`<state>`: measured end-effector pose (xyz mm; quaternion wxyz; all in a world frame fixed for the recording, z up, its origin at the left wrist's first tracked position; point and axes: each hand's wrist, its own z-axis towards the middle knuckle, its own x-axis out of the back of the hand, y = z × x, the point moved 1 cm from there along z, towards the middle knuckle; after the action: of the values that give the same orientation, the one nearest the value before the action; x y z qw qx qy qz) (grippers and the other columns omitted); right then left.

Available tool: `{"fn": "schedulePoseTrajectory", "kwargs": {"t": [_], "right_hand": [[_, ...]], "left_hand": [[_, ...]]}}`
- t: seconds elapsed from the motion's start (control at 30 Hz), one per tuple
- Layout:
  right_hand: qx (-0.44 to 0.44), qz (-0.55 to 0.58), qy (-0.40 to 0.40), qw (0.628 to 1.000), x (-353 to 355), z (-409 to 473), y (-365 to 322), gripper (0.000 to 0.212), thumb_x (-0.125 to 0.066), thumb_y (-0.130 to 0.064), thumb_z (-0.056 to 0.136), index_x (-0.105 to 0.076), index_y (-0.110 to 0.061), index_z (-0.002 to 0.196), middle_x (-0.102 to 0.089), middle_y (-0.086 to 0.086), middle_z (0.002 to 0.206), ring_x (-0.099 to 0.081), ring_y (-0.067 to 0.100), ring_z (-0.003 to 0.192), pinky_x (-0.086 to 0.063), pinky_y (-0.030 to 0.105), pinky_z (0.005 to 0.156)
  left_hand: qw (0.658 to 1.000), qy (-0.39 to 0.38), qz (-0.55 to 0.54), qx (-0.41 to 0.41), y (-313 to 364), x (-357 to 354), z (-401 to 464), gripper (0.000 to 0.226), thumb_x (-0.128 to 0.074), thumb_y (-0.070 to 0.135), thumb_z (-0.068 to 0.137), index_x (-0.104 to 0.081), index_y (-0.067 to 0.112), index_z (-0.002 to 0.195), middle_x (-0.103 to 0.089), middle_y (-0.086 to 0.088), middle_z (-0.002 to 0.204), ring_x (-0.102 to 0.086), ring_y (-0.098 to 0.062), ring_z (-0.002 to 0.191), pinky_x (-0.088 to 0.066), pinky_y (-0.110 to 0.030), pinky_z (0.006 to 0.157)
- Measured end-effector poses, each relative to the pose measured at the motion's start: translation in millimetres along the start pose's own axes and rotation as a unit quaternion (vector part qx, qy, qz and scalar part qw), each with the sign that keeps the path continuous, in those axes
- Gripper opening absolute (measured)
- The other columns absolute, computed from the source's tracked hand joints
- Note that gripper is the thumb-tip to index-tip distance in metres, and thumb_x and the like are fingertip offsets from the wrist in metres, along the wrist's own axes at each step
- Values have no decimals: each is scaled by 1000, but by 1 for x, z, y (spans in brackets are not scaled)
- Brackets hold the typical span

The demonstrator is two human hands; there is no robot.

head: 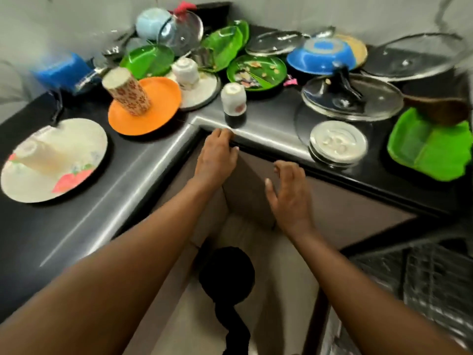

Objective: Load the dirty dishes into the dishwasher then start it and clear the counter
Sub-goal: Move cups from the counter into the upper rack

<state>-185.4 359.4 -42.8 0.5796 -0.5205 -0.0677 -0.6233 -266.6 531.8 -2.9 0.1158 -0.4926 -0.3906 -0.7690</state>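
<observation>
Dirty dishes crowd a black L-shaped counter (76, 213). My left hand (217, 155) reaches to the counter's inner corner, its fingertips on the front edge, holding nothing. My right hand (289, 193) hovers below the counter edge with relaxed, spread fingers, empty. A small white cup (233, 98) stands upside down just beyond my left hand. An orange plate (158, 116) carries a patterned tumbler (128, 92). A flowered white plate (56, 172) with a tipped cup (41, 156) lies at the left. The dishwasher rack (422, 272) shows at the lower right.
Green plates (256, 73), a blue bowl (320, 57), glass lids (353, 98), steel plates (337, 142), a green divided tray (430, 149) and a wooden spoon (435, 103) fill the back and right. A blue box (64, 70) sits far left. Brown cabinet fronts (250, 190) lie below.
</observation>
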Motion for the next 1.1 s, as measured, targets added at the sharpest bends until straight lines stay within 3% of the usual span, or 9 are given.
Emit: {"fn": "schedulePoseTrajectory", "kwargs": {"t": [0.13,0.27,0.43,0.73,0.9,1.0,1.1], "right_hand": [[30,-26,2,999,-31,91,-18,44,-57,-27,87,-50,-6,125,-54,15,115,-52,32,103,-46,45,90],[24,-56,-33,998,-62,165,-25,65,-70,-26,84,-41,-10,141,-43,17,135,-46,34,115,-45,44,96],[-6,-81,-114,990,-96,215,-24,78,-67,-34,88,-24,-24,152,-19,13,155,-32,35,132,-35,44,105],[-33,-38,-89,995,-124,220,-25,72,-73,-20,80,-38,-16,143,-33,15,143,-45,38,120,-48,47,92],[-43,37,-19,998,-101,195,-34,71,-75,-17,75,-40,-14,138,-38,14,129,-49,32,112,-48,41,92],[-17,45,23,999,-78,169,-43,67,-74,-17,77,-41,-11,135,-39,13,128,-47,27,113,-48,39,90],[0,4,56,998,-52,124,-46,61,-70,-24,82,-40,-9,133,-41,16,130,-45,28,118,-49,37,91]], "left_hand": [[999,-32,29,20,-38,12,79,44,-68,26,86,-54,6,123,-51,-15,128,-47,-32,119,-41,-41,99],[983,-151,105,-7,-66,10,126,53,-76,38,78,-59,10,118,-54,-14,123,-47,-32,117,-41,-38,92],[983,-134,129,8,-67,3,127,44,-79,37,73,-62,14,106,-53,-10,119,-45,-30,116,-45,-41,85],[991,-96,96,7,-76,2,115,45,-74,45,77,-58,21,112,-49,4,128,-41,-23,114,-35,-33,65],[990,-94,109,-9,-82,5,111,54,-69,55,78,-56,25,122,-48,5,132,-41,-22,120,-37,-32,68],[990,-104,98,-5,-78,2,105,50,-67,46,84,-55,21,126,-45,2,139,-38,-24,126,-43,-37,80],[998,24,-36,-51,-69,-1,77,37,-68,16,85,-60,13,122,-46,-9,141,-40,-29,128,-34,-31,102]]}}
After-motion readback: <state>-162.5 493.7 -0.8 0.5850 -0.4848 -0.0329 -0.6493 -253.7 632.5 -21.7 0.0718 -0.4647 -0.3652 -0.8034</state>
